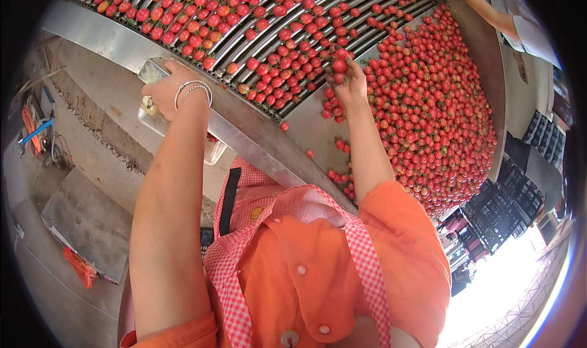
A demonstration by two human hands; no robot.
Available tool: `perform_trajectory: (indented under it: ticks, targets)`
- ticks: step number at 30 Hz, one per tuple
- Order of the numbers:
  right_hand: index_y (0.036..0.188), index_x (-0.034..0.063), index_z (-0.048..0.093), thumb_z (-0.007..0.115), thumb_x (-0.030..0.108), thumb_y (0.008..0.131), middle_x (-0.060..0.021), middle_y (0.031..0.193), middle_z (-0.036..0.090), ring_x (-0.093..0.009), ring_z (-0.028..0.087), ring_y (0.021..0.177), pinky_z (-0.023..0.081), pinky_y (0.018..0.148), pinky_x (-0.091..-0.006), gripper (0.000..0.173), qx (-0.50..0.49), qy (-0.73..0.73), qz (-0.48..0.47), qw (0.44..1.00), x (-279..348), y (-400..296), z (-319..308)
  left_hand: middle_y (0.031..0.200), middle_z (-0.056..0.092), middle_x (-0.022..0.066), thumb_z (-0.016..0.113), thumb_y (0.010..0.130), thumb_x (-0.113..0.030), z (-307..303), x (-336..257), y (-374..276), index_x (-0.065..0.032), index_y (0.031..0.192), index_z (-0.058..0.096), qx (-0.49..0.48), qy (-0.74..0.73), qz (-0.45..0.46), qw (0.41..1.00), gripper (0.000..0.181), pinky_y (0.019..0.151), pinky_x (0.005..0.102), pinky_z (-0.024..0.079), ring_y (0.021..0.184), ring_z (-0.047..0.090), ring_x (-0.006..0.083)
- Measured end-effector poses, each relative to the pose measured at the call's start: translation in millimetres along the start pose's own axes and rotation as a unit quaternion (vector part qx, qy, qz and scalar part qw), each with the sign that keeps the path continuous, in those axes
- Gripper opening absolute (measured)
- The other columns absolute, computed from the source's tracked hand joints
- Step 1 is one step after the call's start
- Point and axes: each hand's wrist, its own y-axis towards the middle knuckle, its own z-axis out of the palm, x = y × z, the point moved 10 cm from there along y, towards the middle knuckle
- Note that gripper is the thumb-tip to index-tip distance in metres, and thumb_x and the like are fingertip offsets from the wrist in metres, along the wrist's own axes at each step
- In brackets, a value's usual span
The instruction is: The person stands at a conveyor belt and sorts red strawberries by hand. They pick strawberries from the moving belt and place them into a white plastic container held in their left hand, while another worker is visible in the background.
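Note:
My right hand holds a few small red tomatoes in its curled fingers, above the join between the metal roller conveyor and a sheet-metal tray. Many cherry tomatoes lie on the rollers, mostly red, some orange. A large heap of cherry tomatoes fills the tray to the right of that hand. My left hand, with bracelets at the wrist, rests at the outer metal rim by a small metal box; a clear plastic container is beneath it. Its fingertips are partly hidden, so its grip is unclear.
The conveyor's metal side rail runs in front of me. Another person's arm reaches in at the upper right. Stacked dark crates stand beyond the heap. A grey board and orange cable lie on the left.

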Motion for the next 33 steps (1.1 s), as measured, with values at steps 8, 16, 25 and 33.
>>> perform_trajectory:
  ticks: [8, 16, 25, 33]
  targets:
    - [0.128, 0.0092, 0.054, 0.061, 0.031, 0.093, -0.0053, 0.111, 0.063, -0.012, 0.061, 0.09, 0.049, 0.07, -0.0243, 0.041, 0.226, -0.282, 0.16, 0.919, -51.3, -161.4, 147.5, 0.094, 0.068, 0.0231, 0.052, 0.089, -0.054, -4.5, -4.3, -7.3, 0.0009, 0.107, 0.046, 0.003, -0.014, 0.008, 1.0, 0.058, 0.076, 0.0493, 0.055, 0.088, 0.069, 0.0392]
    - [0.122, 0.0024, 0.056, 0.066, 0.025, 0.086, -0.0132, 0.101, 0.065, -0.027, 0.065, 0.092, 0.051, 0.082, -0.0375, 0.044, 0.297, -0.453, 0.084, 0.836, -202.6, -195.0, 217.6, 0.102, 0.066, 0.0191, 0.054, 0.09, -0.049, -19.3, -22.5, -14.9, -0.0004, 0.11, 0.045, 0.039, -0.025, 0.002, 0.999, 0.053, 0.077, 0.049, 0.055, 0.09, 0.068, 0.0373]
    - [0.129, 0.0017, 0.055, 0.061, 0.015, 0.091, -0.0127, 0.118, 0.063, -0.021, 0.061, 0.106, 0.049, 0.092, -0.0323, 0.041, 0.223, -0.473, -0.031, 0.852, -109.5, -216.7, 188.7, 0.105, 0.065, 0.0222, 0.062, 0.086, -0.042, -14.6, -20.2, -17.6, 0.0012, 0.111, 0.043, 0.065, -0.053, 0.018, 0.996, 0.053, 0.078, 0.0481, 0.056, 0.092, 0.069, 0.0363]
    - [0.134, 0.0013, 0.049, 0.063, 0.018, 0.087, -0.0119, 0.117, 0.062, -0.02, 0.061, 0.098, 0.05, 0.083, -0.0371, 0.052, -0.277, -0.36, -0.159, 0.877, 10.2, -255.0, -51.4, 0.111, 0.062, 0.0252, 0.075, 0.08, -0.037, -5.5, -2.4, -19.5, 0.0002, 0.127, 0.034, 0.129, -0.129, 0.009, 0.983, 0.073, 0.084, 0.0482, 0.055, 0.095, 0.067, 0.0395]
